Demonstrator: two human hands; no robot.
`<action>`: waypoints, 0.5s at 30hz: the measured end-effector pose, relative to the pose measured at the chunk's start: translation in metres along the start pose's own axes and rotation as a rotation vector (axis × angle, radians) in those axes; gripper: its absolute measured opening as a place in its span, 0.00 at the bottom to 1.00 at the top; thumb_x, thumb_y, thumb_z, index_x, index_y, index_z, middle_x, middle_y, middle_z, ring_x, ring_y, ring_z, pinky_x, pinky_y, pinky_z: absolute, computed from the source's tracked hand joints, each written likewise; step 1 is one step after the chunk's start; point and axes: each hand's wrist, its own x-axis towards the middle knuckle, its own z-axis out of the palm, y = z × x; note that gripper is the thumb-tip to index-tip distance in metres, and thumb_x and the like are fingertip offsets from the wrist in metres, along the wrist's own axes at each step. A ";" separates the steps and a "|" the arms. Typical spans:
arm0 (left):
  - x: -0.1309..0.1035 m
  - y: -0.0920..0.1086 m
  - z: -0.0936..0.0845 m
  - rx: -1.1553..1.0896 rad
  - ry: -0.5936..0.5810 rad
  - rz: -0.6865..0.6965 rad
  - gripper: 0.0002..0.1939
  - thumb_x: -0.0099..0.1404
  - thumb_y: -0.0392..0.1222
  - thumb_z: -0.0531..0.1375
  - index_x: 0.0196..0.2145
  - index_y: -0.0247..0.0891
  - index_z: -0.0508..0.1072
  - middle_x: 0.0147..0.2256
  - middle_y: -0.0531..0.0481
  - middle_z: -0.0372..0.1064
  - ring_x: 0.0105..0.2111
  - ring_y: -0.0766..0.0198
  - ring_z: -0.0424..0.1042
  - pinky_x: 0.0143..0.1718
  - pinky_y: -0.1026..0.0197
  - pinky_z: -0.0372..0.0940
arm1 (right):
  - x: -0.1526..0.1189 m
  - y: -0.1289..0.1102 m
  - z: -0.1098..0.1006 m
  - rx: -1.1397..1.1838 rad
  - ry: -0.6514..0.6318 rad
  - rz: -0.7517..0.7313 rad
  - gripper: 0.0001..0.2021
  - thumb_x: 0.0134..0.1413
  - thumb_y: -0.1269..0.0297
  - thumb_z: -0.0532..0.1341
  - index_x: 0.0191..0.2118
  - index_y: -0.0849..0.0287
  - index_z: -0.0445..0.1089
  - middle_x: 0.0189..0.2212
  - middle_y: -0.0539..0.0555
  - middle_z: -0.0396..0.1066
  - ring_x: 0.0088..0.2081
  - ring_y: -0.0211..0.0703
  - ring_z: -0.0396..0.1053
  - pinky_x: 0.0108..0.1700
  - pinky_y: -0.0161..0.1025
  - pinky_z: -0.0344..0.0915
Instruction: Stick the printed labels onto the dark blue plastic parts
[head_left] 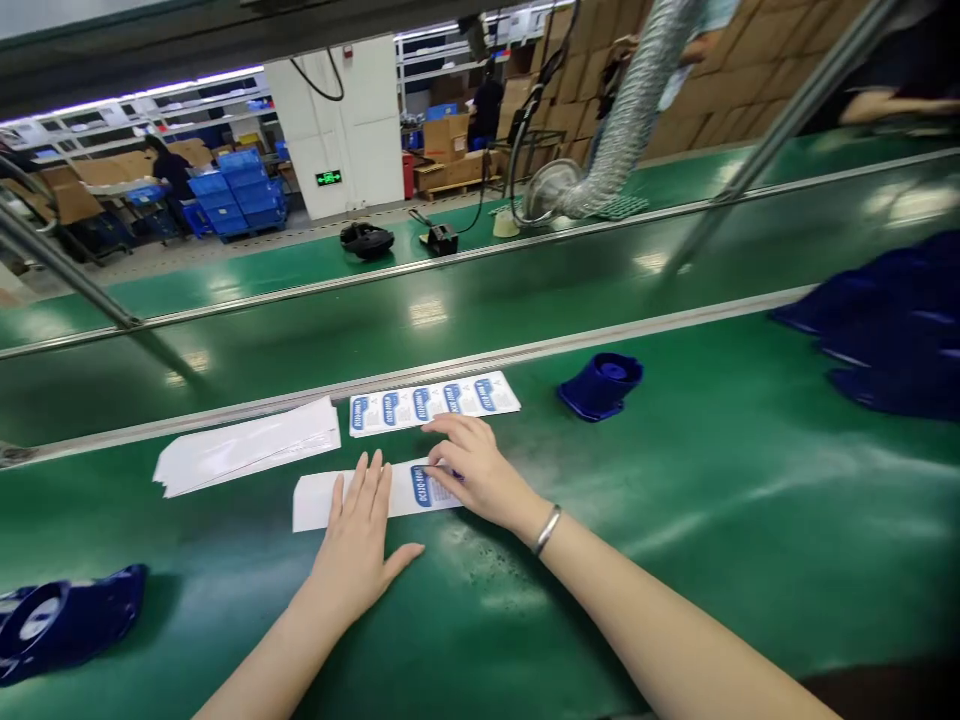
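Observation:
A white label sheet (319, 500) lies on the green bench top, with one blue-and-white printed sticker (421, 486) showing on it. My left hand (358, 545) rests flat on the blank part of this sheet, fingers stretched out and thumb apart. Over the sheet's right end, my right hand (480, 465) has its thumb and forefinger pinched at the sticker, covering part of it. Just behind is a sheet of several similar stickers (435, 402). To its left lies a pile of blank white strips (251, 447).
A dark blue plastic part (602, 386) stands behind my right hand. Another blue part (71, 620) lies at the lower left, and several more blue parts (892, 330) are heaped at the right. A metal-edged ledge (525, 350) runs behind the sheets.

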 end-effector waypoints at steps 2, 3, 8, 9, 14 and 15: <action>0.006 0.006 0.012 -0.012 0.010 0.020 0.47 0.72 0.60 0.53 0.73 0.36 0.31 0.71 0.33 0.46 0.71 0.43 0.47 0.66 0.33 0.51 | 0.004 -0.005 -0.010 0.097 0.054 -0.064 0.05 0.69 0.68 0.62 0.38 0.56 0.68 0.52 0.59 0.70 0.59 0.57 0.62 0.60 0.58 0.57; 0.008 0.006 0.017 -0.011 0.017 0.017 0.46 0.72 0.59 0.52 0.73 0.36 0.30 0.71 0.34 0.47 0.71 0.43 0.48 0.66 0.33 0.51 | 0.007 -0.007 -0.017 0.171 0.096 -0.090 0.06 0.69 0.66 0.62 0.37 0.56 0.68 0.51 0.58 0.71 0.58 0.56 0.64 0.60 0.57 0.59; 0.012 0.001 0.031 0.023 0.075 0.002 0.43 0.72 0.58 0.51 0.74 0.35 0.36 0.71 0.35 0.49 0.70 0.42 0.50 0.65 0.31 0.53 | 0.018 0.013 -0.073 0.331 0.567 0.125 0.04 0.72 0.60 0.58 0.44 0.52 0.68 0.49 0.56 0.70 0.53 0.52 0.70 0.57 0.51 0.66; 0.013 0.002 0.032 0.031 0.082 -0.012 0.43 0.72 0.59 0.50 0.73 0.34 0.39 0.71 0.35 0.49 0.70 0.42 0.51 0.64 0.31 0.53 | 0.016 0.027 -0.087 0.267 0.680 0.213 0.08 0.71 0.59 0.58 0.51 0.51 0.65 0.51 0.57 0.69 0.54 0.52 0.69 0.57 0.51 0.66; 0.020 0.008 0.038 0.020 0.055 -0.099 0.40 0.72 0.61 0.48 0.71 0.29 0.52 0.70 0.34 0.50 0.70 0.41 0.50 0.65 0.30 0.51 | -0.016 0.109 -0.128 -0.300 0.614 0.686 0.51 0.51 0.54 0.72 0.72 0.57 0.42 0.62 0.68 0.58 0.62 0.66 0.59 0.63 0.65 0.56; 0.021 0.008 0.039 0.004 0.057 -0.103 0.40 0.72 0.61 0.48 0.71 0.29 0.52 0.70 0.34 0.50 0.70 0.41 0.49 0.66 0.30 0.50 | -0.023 0.120 -0.130 -0.309 0.561 0.750 0.53 0.49 0.56 0.74 0.72 0.59 0.42 0.60 0.69 0.60 0.60 0.68 0.61 0.61 0.65 0.59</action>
